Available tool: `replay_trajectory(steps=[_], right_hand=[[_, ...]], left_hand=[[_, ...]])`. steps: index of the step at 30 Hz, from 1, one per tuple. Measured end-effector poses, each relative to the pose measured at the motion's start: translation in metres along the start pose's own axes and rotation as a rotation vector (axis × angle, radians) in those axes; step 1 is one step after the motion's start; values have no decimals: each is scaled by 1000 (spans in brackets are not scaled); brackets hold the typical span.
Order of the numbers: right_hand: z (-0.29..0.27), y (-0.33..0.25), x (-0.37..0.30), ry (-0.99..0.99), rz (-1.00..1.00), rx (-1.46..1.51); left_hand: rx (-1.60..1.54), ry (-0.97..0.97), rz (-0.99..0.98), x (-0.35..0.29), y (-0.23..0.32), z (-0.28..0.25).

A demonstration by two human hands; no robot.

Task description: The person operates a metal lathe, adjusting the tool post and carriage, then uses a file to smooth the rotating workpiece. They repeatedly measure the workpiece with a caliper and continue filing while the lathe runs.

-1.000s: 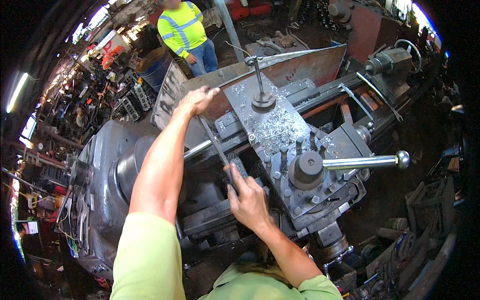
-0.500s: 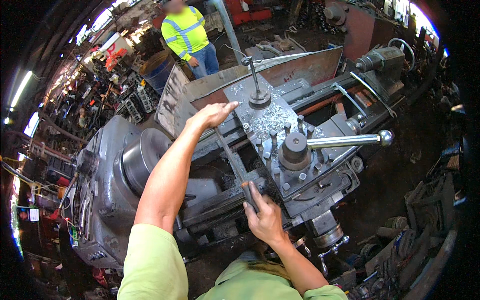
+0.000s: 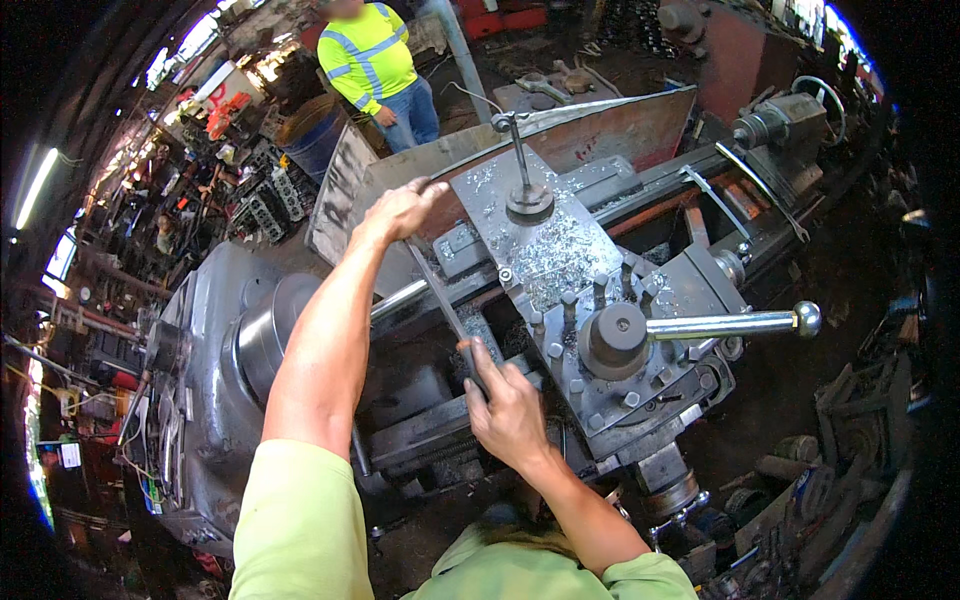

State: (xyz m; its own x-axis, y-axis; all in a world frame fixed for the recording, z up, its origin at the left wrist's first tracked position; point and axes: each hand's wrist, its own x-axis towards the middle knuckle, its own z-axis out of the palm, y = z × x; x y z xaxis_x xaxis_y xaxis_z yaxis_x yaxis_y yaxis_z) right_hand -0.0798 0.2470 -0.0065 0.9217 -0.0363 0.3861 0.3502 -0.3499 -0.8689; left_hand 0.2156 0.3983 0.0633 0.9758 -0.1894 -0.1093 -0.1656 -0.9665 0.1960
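A long, flat metal file (image 3: 440, 295) slants across the bed of a lathe, in front of me. My right hand (image 3: 508, 410) is wrapped round its dark handle at the near end. At the far end, my left hand (image 3: 400, 210) holds the tip, with the fingers pointing right; its palm hides the end of the file. Left of the file is the lathe's round chuck (image 3: 262, 340), partly covered by my left forearm. On the right stands the carriage with a tool post (image 3: 615, 340) and a shiny ball-ended lever (image 3: 735, 325).
Metal chips lie over the flat slide plate (image 3: 565, 255), where an upright T-handled tool (image 3: 521, 155) stands. A sheet-metal guard (image 3: 610, 130) runs behind the lathe. Beyond it stands a person (image 3: 375, 75) in a bright yellow shirt. The tailstock (image 3: 780, 130) is far right.
Both my hands and the file have shifted left and slightly away from me, farther from the carriage. My view has moved a little, so the carriage sits more to the right.
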Motion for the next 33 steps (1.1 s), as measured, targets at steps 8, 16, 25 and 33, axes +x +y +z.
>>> replay_trajectory(steps=[8,16,25,33], right_hand=[[0,2,17,48,38,-7],[-32,1,-63,89,80,19],[-29,-5,-76,0,173,-114],[-17,-4,-41,-39,89,-39]], left_hand=[[-158,82,79,11,18,-36],[118,-248,191,-39,43,14],[-24,-230,106,-58,36,24],[7,-123,69,-30,15,14]])
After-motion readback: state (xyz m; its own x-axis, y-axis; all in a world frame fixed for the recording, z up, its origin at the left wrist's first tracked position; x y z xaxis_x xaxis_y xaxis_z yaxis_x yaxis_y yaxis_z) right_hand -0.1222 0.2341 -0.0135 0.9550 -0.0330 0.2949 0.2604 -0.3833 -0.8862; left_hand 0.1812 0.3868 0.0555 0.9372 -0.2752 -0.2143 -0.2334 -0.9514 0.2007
